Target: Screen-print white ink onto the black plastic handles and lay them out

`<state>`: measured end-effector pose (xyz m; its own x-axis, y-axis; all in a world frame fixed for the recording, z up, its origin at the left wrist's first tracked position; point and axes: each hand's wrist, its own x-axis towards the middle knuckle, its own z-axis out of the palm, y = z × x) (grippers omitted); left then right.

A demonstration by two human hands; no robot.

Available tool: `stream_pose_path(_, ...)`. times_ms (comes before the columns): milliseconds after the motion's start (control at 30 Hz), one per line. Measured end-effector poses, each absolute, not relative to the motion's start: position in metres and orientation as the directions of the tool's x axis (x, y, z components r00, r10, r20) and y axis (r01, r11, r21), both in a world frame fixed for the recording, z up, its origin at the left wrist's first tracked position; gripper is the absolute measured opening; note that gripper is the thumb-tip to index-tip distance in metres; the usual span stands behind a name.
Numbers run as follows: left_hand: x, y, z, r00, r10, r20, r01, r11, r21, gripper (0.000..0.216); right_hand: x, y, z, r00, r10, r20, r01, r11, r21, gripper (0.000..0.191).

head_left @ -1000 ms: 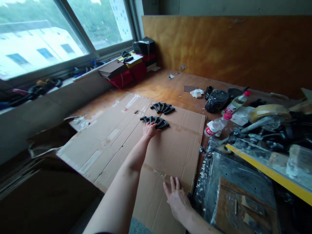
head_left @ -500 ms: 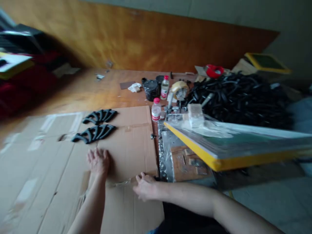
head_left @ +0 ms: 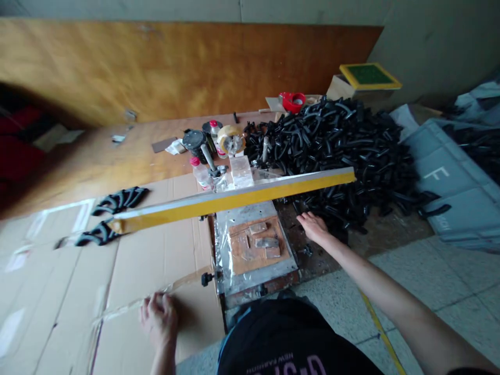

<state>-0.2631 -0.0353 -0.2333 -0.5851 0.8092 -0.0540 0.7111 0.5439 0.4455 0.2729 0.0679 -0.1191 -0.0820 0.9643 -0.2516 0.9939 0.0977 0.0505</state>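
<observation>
My left hand [head_left: 158,315] rests on the flattened cardboard [head_left: 156,268], its fingers loosely bent and nothing seen in them. To the right, my right hand [head_left: 312,226] reaches to the near edge of a heap of black curved plastic pieces [head_left: 344,140]. Its fingers are stretched out, with the tips at one black piece [head_left: 297,207]; a grip on it does not show. Between the hands lies a metal plate with a wooden block board [head_left: 238,263]. Above it is a yellow-edged screen frame [head_left: 234,202], seen edge-on. Black curved pieces in rows [head_left: 121,200] lie on the cardboard, partly behind the frame.
Behind the frame stand red-capped bottles [head_left: 201,174], a dark tub [head_left: 193,140] and a tape roll [head_left: 230,139]. A black knob [head_left: 207,279] sticks out beside the plate. A grey crate [head_left: 449,182] stands at the right, and a small green-and-yellow frame [head_left: 369,76] lies behind the heap.
My right hand has gone from the cardboard edge rightward to the black heap. My left hand's fingers are more bent and it sits nearer me. The view has turned right, and the frame now appears edge-on.
</observation>
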Motion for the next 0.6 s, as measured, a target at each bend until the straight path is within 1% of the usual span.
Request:
stream_pose_path(33,-0.255,-0.035,-0.232,-0.634,0.77,-0.068,0.658,0.584,0.476,0.058,0.285,0.066,-0.125,-0.075,0.955,-0.286,0.991,0.104,0.086,0.036)
stream_pose_path(100,-0.239,-0.031,-0.227,-0.7,0.709,-0.089,0.561,0.623,0.546,0.058,0.299,0.064,-0.131,-0.093,0.95,-0.298,0.987,0.128,0.101,0.034)
stream_pose_path(133,-0.231,-0.028,-0.222,-0.707,0.701,-0.087,0.536,0.613,0.581,0.055,0.302,0.064,-0.131,-0.111,0.957,-0.267,0.986,0.14,0.094,0.032)
stream_pose_path(200,-0.216,-0.019,-0.21,-0.699,0.713,-0.052,0.514,0.551,0.658,0.049,0.302,0.066,-0.123,-0.141,0.981,-0.136,0.988,0.149,0.051,0.028)
stream_pose_path(233,-0.209,-0.013,-0.202,-0.69,0.723,-0.034,0.497,0.507,0.704,0.046,0.3,0.068,-0.118,-0.158,0.987,-0.043,0.987,0.157,-0.011,0.025)
stream_pose_path(267,-0.2,-0.005,-0.193,-0.682,0.731,-0.019,0.469,0.458,0.755,0.043,0.295,0.071,-0.113,-0.177,0.982,0.059,0.977,0.183,-0.108,0.022)
stream_pose_path(300,-0.192,0.004,-0.182,-0.675,0.738,-0.005,0.433,0.402,0.807,0.041,0.288,0.074,-0.108,-0.2,0.968,0.153,0.945,0.231,-0.229,0.02)
stream_pose_path(367,-0.171,0.026,-0.154,-0.662,0.749,0.028,0.359,0.283,0.89,0.037,0.267,0.081,-0.103,-0.247,0.925,0.288,0.8,0.362,-0.478,0.016)
stream_pose_path(400,-0.16,0.038,-0.137,-0.65,0.757,0.059,0.337,0.218,0.916,0.035,0.253,0.084,-0.103,-0.273,0.905,0.327,0.703,0.419,-0.574,0.013)
stream_pose_path(433,-0.149,0.052,-0.118,-0.634,0.767,0.097,0.332,0.157,0.93,0.034,0.238,0.087,-0.105,-0.306,0.887,0.345,0.611,0.461,-0.644,0.012)
stream_pose_path(500,-0.127,0.077,-0.077,-0.598,0.781,0.18,0.303,0.012,0.953,0.034,0.208,0.09,-0.112,-0.397,0.854,0.337,0.491,0.507,-0.708,0.015)
stream_pose_path(533,-0.117,0.089,-0.056,-0.586,0.781,0.215,0.253,-0.076,0.964,0.033,0.196,0.09,-0.116,-0.449,0.834,0.321,0.474,0.527,-0.706,0.02)
stream_pose_path(600,-0.101,0.107,-0.017,-0.568,0.774,0.279,0.175,-0.217,0.96,0.029,0.178,0.088,-0.123,-0.535,0.795,0.287,0.515,0.576,-0.635,0.027)
